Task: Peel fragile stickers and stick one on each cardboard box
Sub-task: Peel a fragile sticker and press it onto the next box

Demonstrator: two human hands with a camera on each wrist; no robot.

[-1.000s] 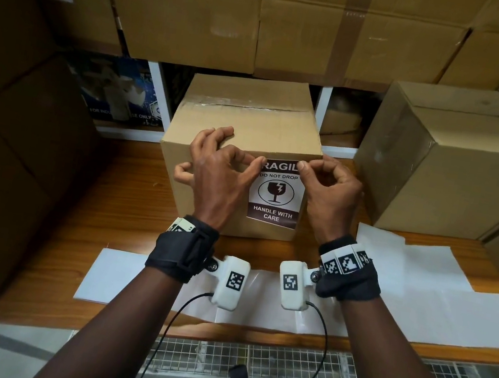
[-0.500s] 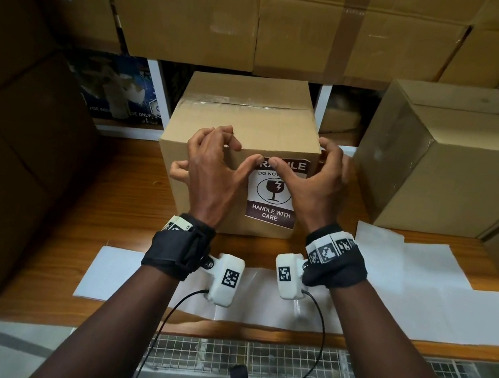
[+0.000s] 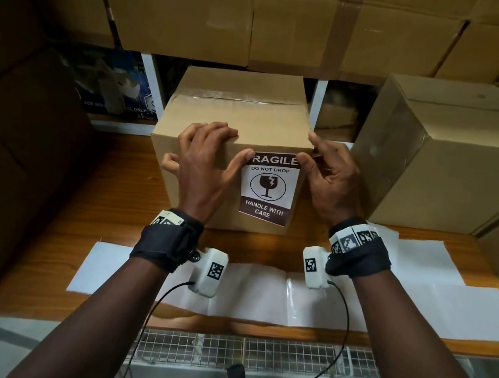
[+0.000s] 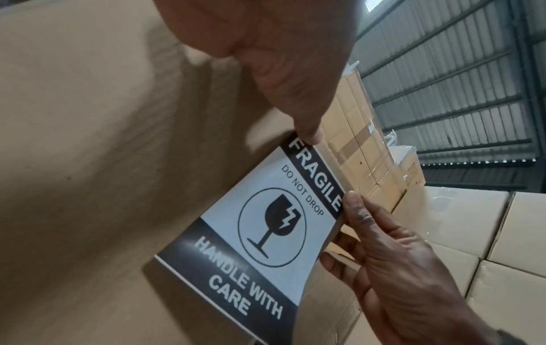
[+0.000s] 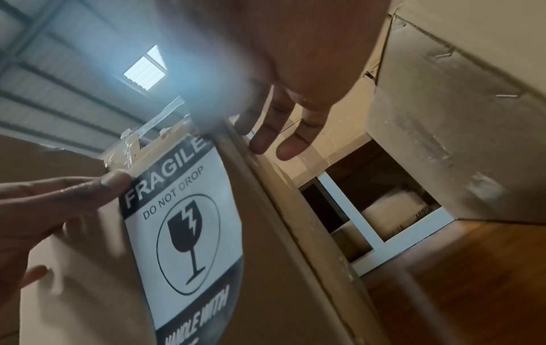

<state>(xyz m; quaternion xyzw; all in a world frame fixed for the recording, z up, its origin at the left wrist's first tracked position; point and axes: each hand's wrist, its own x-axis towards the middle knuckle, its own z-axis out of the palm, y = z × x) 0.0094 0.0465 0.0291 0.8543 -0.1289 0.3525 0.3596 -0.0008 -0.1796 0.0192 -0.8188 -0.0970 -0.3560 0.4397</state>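
Both hands are up on the small cardboard box (image 3: 237, 111) at centre frame, thumbs on the top corners of the fragile sticker (image 3: 269, 188).

The sticker sits on the box's near face, toward its right edge, and in the left wrist view its right side curls slightly off the cardboard. The left hand (image 3: 203, 162) has fingers spread over the box's top front edge, thumb pressing the sticker's upper-left corner; nothing gripped. The right hand (image 3: 328, 178) is loosely open, thumb on the upper-right corner, fingers reaching round the box's right edge. Crowding in: a larger cardboard box (image 3: 456, 156) at right, a wall of stacked cartons (image 3: 268, 22) across the top, a dark carton (image 3: 12, 151) at left. On the wooden tabletop (image 3: 100, 214), white backing sheets (image 3: 257, 294) lie across the lower centre and right, under both wrists.
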